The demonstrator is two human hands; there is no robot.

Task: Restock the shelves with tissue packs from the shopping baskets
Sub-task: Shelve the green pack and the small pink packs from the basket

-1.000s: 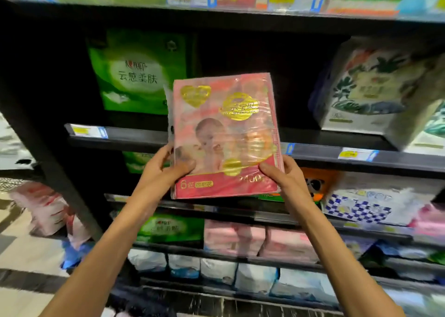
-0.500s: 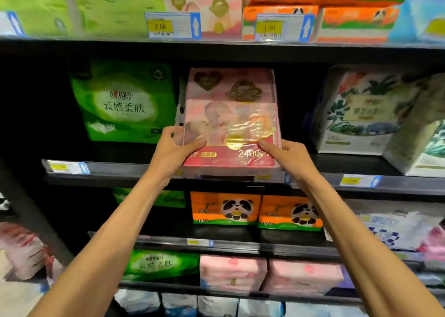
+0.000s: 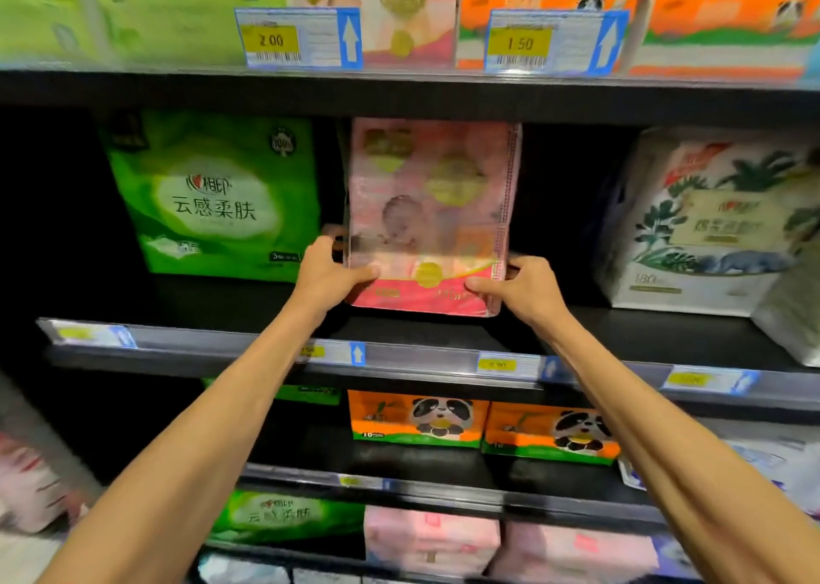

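Shelf (image 3: pixel 621 344) | tags "2.00", "1.50" | hands grip pink pack (image 3: pixel 428 211)

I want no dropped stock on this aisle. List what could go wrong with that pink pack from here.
1. The pink tissue pack stands upright, gripped only at its bottom corners by the left hand and right hand; released carelessly, it may tip forward off the shelf.
2. It sits close beside the green pack; pushing it in could nudge that one askew.
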